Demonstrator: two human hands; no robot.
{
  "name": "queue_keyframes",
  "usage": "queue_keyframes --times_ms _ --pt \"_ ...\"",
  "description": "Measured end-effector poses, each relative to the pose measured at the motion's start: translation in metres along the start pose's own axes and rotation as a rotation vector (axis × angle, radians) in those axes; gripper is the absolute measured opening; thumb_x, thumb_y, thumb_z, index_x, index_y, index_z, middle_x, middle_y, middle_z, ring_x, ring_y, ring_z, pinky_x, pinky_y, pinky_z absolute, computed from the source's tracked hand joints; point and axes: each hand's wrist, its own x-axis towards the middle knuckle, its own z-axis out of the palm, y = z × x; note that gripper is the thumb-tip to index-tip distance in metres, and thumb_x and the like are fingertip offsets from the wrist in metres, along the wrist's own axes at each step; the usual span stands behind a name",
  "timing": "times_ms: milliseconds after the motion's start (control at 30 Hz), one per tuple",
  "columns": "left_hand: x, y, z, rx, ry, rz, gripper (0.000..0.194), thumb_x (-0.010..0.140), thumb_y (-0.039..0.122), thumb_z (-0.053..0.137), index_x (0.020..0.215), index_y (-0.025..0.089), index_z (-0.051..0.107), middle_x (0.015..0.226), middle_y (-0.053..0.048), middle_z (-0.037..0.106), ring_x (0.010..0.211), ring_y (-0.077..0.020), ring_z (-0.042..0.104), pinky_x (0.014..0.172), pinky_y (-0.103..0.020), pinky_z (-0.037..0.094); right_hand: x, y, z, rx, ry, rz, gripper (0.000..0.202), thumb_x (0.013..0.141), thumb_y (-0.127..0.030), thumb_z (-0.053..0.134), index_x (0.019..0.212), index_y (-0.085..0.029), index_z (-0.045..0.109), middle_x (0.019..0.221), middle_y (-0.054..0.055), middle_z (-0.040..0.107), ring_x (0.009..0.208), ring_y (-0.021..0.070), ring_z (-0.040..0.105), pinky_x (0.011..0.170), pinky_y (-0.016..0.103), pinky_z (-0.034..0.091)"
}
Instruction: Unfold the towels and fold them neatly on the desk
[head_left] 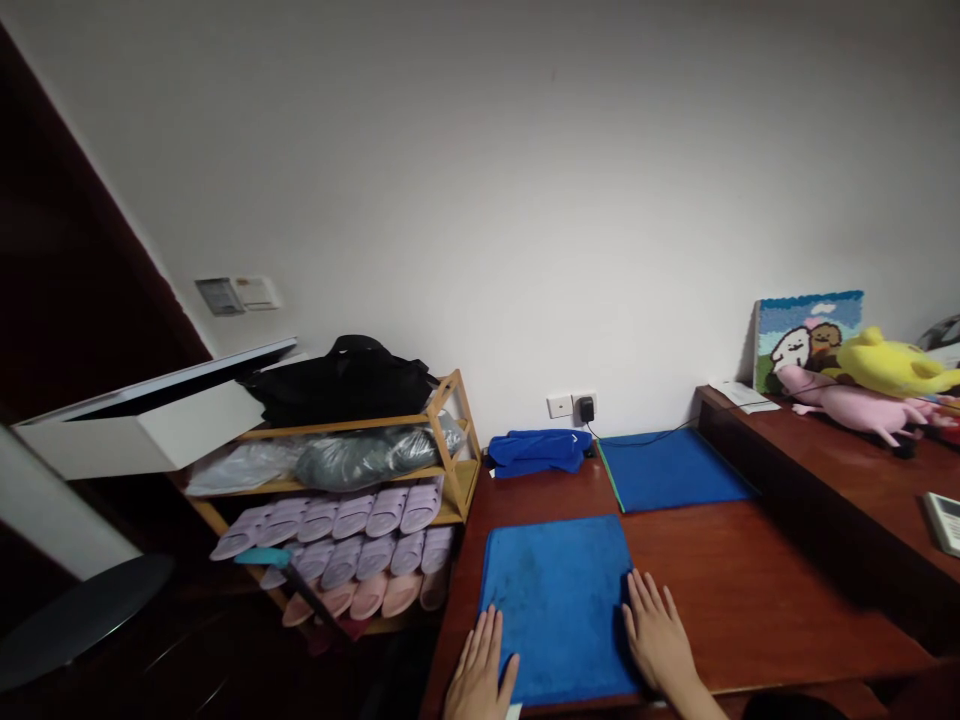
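Note:
A blue cloth (562, 610) lies flat, folded into a near-square, on the wooden table; dark damp-looking patches mark its left half. My left hand (480, 672) rests flat at its lower left edge, fingers stretched forward and thumb out over the cloth. At the right edge, my right hand (660, 635) lies flat with its fingers spread, the tips by the cloth's border. Neither hand grips anything. Farther back is a second flat blue cloth (675, 470) with a green edge. A bunched darker blue cloth (538, 452) sits against the wall.
To the left stands a wooden rack (450, 440) with a black bag (345, 385), plastic-wrapped items and several slippers (386, 510). A plug (586, 408) with a cable sits in the wall socket. On the raised right ledge lie plush toys (855, 405) beside a picture (810, 335).

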Motion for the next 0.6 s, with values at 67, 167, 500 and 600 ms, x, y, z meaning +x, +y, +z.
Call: queue_keyframes --times_ms 67,167,500,600 --pt "0.001 0.001 -0.002 0.011 0.001 0.001 0.068 0.104 0.054 0.038 0.167 0.032 0.028 0.170 0.001 0.036 0.156 -0.0275 0.036 0.127 -0.049 0.039 0.026 -0.006 -0.017 -0.010 -0.010 -0.010 0.067 0.104 -0.047 0.025 0.162 -0.016 0.042 0.168 0.007 0.037 0.159 0.0300 0.029 0.131 0.055 0.020" --pt "0.000 0.001 -0.004 0.015 -0.009 0.003 0.067 0.105 0.054 0.037 0.167 0.030 0.028 0.170 0.000 0.033 0.157 -0.0269 0.034 0.128 -0.048 0.038 0.076 -0.015 -0.041 -0.012 -0.060 -0.033 0.066 0.105 -0.041 0.023 0.164 -0.015 0.035 0.171 0.006 0.032 0.160 0.0257 0.026 0.131 0.049 0.020" --pt "0.026 0.012 -0.005 -0.018 -0.050 0.007 0.064 0.106 0.054 0.036 0.166 0.033 0.028 0.169 0.001 0.033 0.157 -0.0272 0.033 0.129 -0.053 0.037 0.132 -0.011 -0.016 0.017 -0.109 -0.059 0.068 0.105 -0.042 0.025 0.165 -0.010 0.030 0.172 0.012 0.027 0.161 0.0245 0.024 0.131 0.047 0.019" --pt "0.070 0.066 -0.014 -0.074 -0.039 0.092 0.065 0.108 0.054 0.026 0.167 0.025 0.027 0.172 -0.001 0.026 0.159 -0.0249 0.028 0.131 -0.050 0.033 0.131 -0.011 -0.015 0.014 -0.115 -0.057 0.069 0.105 -0.043 0.023 0.165 -0.009 0.028 0.173 0.011 0.026 0.161 0.0237 0.022 0.131 0.046 0.017"
